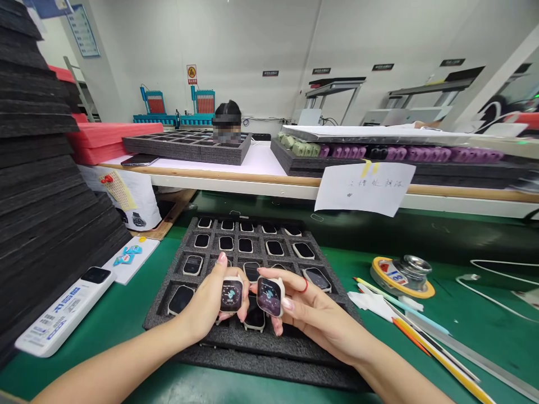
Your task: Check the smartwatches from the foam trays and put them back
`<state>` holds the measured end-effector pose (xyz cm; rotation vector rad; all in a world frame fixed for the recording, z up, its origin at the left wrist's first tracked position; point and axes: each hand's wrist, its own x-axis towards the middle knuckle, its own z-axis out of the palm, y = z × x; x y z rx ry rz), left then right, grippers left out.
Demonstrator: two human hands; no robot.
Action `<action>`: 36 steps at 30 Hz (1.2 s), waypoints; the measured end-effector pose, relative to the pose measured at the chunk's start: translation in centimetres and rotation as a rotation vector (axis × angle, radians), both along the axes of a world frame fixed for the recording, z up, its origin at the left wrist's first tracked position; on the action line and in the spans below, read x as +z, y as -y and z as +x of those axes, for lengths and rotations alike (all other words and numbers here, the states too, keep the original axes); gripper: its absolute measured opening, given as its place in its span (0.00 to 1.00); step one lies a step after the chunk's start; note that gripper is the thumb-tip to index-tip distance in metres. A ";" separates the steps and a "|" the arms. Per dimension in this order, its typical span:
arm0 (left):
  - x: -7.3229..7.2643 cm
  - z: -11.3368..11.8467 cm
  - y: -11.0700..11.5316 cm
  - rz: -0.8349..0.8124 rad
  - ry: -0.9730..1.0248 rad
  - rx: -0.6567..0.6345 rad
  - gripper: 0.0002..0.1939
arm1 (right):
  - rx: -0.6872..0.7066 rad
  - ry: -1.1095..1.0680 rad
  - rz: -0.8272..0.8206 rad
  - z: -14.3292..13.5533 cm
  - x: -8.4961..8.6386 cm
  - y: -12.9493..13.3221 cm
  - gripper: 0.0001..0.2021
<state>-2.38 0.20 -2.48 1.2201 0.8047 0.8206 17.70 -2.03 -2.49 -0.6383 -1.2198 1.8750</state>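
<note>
The green bench (130, 297) is topped by a black foam tray (227, 338). Above it, by the closed fingers of the left hand (204, 308) and right hand (324, 314), 2 lit watches (231, 295) are gripped, 1 each; more watches (226, 243) are slotted below.

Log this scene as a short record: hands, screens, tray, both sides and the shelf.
Left hand: holds a first watch
Right hand: holds a second watch
Lit screens: both held watches, each showing a dial
Tray: black foam tray, under the hands, holding more watches with dark screens
Left side: white device, tall stack of black foam
Right side: roll of tape, flat metal strip
Shelf: handwritten sheet hanging from its front edge
</note>
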 end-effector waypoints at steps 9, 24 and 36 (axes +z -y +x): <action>0.0 -0.1 0.0 -0.009 -0.010 0.006 0.33 | -0.047 -0.023 0.044 0.0 -0.5 -0.1 0.18; 0.1 -0.1 0.0 0.005 0.025 0.006 0.32 | 0.037 -0.018 0.101 0.1 -0.7 -0.1 0.18; 0.1 -0.1 0.0 0.019 0.039 0.005 0.31 | 0.093 0.022 0.122 0.3 -1.1 -0.1 0.20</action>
